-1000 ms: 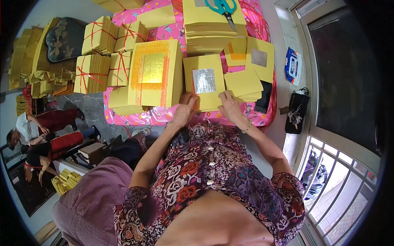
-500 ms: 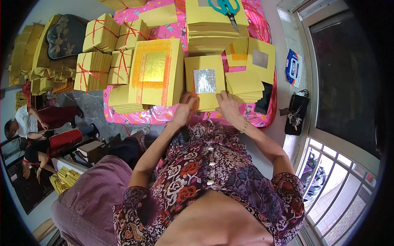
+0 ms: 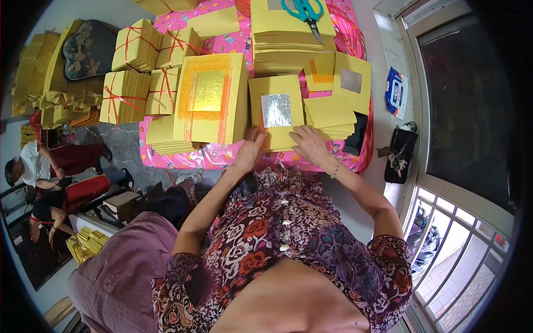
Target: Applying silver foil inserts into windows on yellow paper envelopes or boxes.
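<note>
A yellow sheet of joss paper [image 3: 284, 89] with a silver foil square lies before me near the table's front edge. At its near left corner, my left hand [image 3: 250, 150] has its fingers closed on the paper edge, and a bit of orange shows beside the fingertips. Over the near right part, my right hand [image 3: 312, 145] lies with fingers stretched out and apart on the paper. Just right of it is a low fanned pile of yellow paper [image 3: 331, 114]. To the left stands a thick stack [image 3: 236, 100] topped by a gold foil square with orange print.
Red-tied yellow bundles [image 3: 125, 97] stand at left. Teal-handled scissors [image 3: 305, 14] rest on a tall stack [image 3: 294, 44] at the back. A dark phone-like object [image 3: 356, 133] lies at the pink tablecloth's [image 3: 189, 158] right edge. Other people [image 3: 41, 172] sit at far left.
My right hand has shifted slightly down on the paper, its fingers lying flatter. The left hand stays at the near left corner, almost unmoved.
</note>
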A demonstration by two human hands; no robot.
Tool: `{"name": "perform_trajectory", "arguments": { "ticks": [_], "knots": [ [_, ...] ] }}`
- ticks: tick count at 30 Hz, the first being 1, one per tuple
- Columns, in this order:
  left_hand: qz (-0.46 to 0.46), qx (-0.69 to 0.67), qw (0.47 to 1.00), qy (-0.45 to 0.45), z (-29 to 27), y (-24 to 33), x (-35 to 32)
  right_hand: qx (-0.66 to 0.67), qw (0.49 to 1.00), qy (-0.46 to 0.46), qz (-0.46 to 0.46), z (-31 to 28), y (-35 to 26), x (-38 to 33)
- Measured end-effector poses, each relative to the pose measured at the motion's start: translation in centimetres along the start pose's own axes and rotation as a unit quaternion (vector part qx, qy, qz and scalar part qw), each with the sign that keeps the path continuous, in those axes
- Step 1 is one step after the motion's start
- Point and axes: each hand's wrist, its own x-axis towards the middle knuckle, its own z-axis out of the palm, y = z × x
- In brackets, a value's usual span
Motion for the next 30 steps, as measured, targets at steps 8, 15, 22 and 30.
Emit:
{"name": "perform_trajectory", "arguments": {
  "ticks": [8,15,22,30],
  "knots": [
    [-0.038,0.022,0.998,-0.035,-0.7,1.0,0.5,0.016,0.999,-0.012,-0.045,0.4,1.5,-0.1],
    [-0.099,0.044,0.988,-0.113,-0.7,1.3,0.8,-0.026,0.996,0.06,-0.058,2.0,1.0,-0.4],
    [-0.075,0.034,0.995,-0.063,-1.0,2.2,0.9,0.047,0.993,0.076,-0.073,1.0,1.8,0.8],
    [-0.129,0.07,0.987,-0.067,-0.9,1.5,1.5,0.023,1.0,-0.004,-0.003,-1.3,1.2,2.2]
  ]
}}
